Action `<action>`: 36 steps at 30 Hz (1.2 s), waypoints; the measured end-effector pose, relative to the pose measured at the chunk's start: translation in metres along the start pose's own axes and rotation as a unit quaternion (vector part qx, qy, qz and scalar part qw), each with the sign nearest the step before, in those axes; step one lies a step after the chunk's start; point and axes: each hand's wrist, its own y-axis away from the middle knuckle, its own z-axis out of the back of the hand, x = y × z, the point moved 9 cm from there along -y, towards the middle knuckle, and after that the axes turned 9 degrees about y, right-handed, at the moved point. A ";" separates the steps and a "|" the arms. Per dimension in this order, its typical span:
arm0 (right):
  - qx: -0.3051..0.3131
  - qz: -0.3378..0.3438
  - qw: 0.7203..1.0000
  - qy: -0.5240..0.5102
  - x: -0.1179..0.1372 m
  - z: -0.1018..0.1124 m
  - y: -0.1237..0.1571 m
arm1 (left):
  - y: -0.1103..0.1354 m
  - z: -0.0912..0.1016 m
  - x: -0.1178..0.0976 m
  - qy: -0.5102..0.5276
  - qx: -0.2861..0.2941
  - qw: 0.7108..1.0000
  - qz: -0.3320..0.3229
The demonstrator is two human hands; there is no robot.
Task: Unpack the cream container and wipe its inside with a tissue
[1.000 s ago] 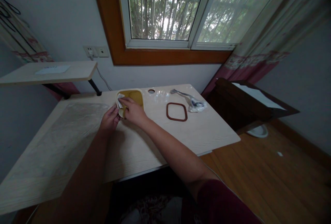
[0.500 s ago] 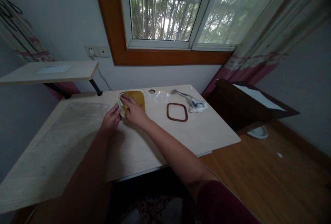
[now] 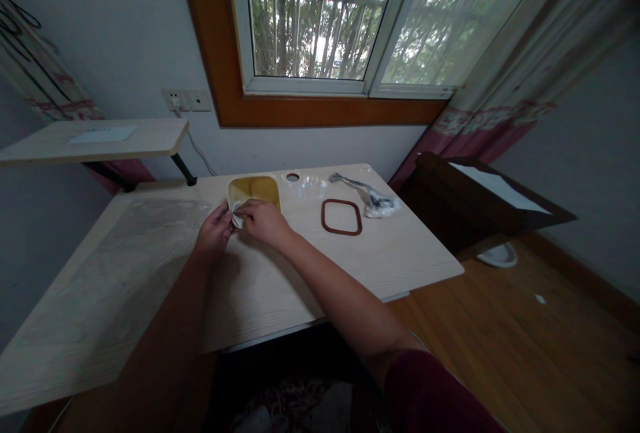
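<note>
A gold-yellow rounded rectangular container [image 3: 257, 186] with a pale rim sits near the back edge of the table. My left hand [image 3: 215, 230] grips its left near side, with fingers closed at the rim. Over the near left corner, my right hand [image 3: 265, 220] has its fingers pinched on a small white piece [image 3: 237, 214]; whether it is cloth, paper or a strip I cannot tell. My right hand covers part of the container's near side. A reddish-brown rounded frame [image 3: 341, 232] lies flat to the right, apart from both hands.
A clear plastic bag with dark items [image 3: 381, 205] lies at the table's right. Clear plastic sheeting [image 3: 125, 253] covers the left part of the tabletop [image 3: 390, 260]. A raised shelf [image 3: 150, 136] stands at the back left. There is a cable hole [image 3: 293, 178] behind the container.
My right hand has drawn back toward me, from inside the container to its near left corner, and its fingers have curled in. More of the container's inside shows. My left hand stays in place.
</note>
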 end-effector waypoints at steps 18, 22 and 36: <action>0.143 -0.053 0.974 0.169 0.005 0.014 0.053 | 0.004 0.003 -0.003 -0.133 -0.047 0.988 -0.064; 0.145 -0.081 0.964 0.208 -0.010 0.021 0.074 | 0.007 0.001 0.000 -0.161 -0.046 0.984 -0.065; 0.121 -0.124 0.972 0.157 -0.005 0.010 0.090 | 0.019 -0.025 -0.004 -0.175 -0.025 0.983 -0.043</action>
